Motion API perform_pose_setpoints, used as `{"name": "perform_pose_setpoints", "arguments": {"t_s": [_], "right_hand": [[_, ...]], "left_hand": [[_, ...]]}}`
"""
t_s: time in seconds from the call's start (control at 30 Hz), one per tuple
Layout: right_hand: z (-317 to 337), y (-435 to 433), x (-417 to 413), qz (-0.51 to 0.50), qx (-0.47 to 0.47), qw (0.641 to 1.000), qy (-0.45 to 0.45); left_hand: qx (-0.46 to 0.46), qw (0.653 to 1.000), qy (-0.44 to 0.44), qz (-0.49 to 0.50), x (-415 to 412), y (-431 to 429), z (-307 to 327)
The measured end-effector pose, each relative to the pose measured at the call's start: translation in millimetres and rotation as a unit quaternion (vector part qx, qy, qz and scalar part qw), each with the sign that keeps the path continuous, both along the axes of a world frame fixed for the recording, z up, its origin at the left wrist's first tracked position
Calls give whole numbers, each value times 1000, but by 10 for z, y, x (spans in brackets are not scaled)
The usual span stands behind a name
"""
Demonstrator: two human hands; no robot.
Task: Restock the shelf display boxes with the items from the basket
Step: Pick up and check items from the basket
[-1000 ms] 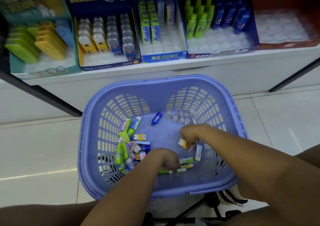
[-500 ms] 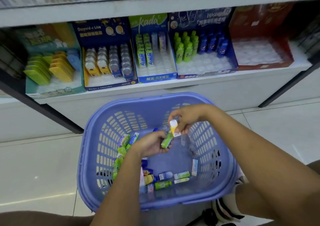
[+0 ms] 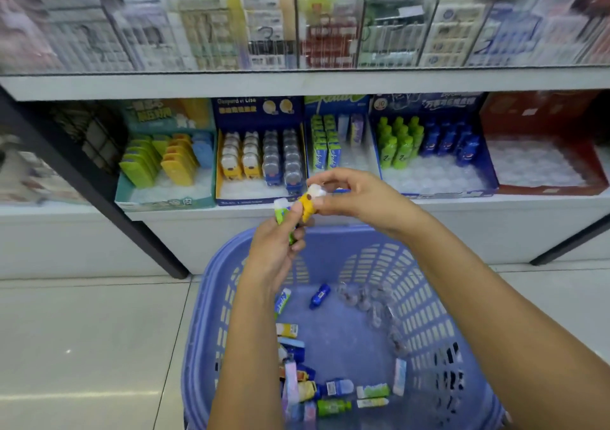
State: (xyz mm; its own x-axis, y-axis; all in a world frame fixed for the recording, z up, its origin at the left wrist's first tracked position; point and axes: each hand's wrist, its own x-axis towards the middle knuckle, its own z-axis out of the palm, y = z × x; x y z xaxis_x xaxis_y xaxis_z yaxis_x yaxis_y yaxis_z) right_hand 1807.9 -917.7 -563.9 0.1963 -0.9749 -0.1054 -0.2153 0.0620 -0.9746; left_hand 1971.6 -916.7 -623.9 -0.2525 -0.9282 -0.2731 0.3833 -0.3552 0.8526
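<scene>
Above the purple basket (image 3: pixel 425 284), my left hand (image 3: pixel 274 254) grips a green-and-white stick item (image 3: pixel 282 213). My right hand (image 3: pixel 356 195) pinches a yellow-and-white figure item (image 3: pixel 308 203) just in front of the shelf edge. Several small items (image 3: pixel 330 390) lie loose on the basket floor, among them a blue bottle (image 3: pixel 319 296). On the lower shelf stand display boxes: a teal box (image 3: pixel 165 198), a yellow-and-navy box (image 3: pixel 254 198) with matching figures, a blue box of green sticks (image 3: pixel 325 152), a blue box of bottles (image 3: pixel 439 185) and a red box (image 3: pixel 544 188) showing only its white tray.
A black shelf upright (image 3: pixel 99 185) slants down at the left. The upper shelf (image 3: pixel 297 83) carries blurred clear-fronted packs. White floor tiles (image 3: pixel 82 347) spread to the left of the basket.
Both hands rose out of the basket toward the shelf, the left with the green stick, the right with the yellow figure. The view tilted up, bringing the upper shelf into sight.
</scene>
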Motion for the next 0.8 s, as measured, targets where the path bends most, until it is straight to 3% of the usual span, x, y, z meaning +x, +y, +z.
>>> {"name": "perform_pose_setpoints", "arguments": {"t_s": [0.1, 0.2, 0.37, 0.53, 0.8], "right_hand": [[25, -110, 288, -86, -50, 995, 4], [64, -299, 516, -131, -119, 982, 66], [143, -709, 818, -90, -223, 948, 210], [12, -979, 989, -34, -226, 918, 324], [-87, -1043, 1009, -29, -254, 889, 380]], "left_hand": [[-75, 991, -97, 48, 117, -57, 94], [-68, 982, -133, 115, 242, -106, 122], [26, 985, -68, 160, 523, -163, 101], [28, 988, -48, 144, 686, -148, 88], [73, 985, 28, 151, 759, -204, 57]]}}
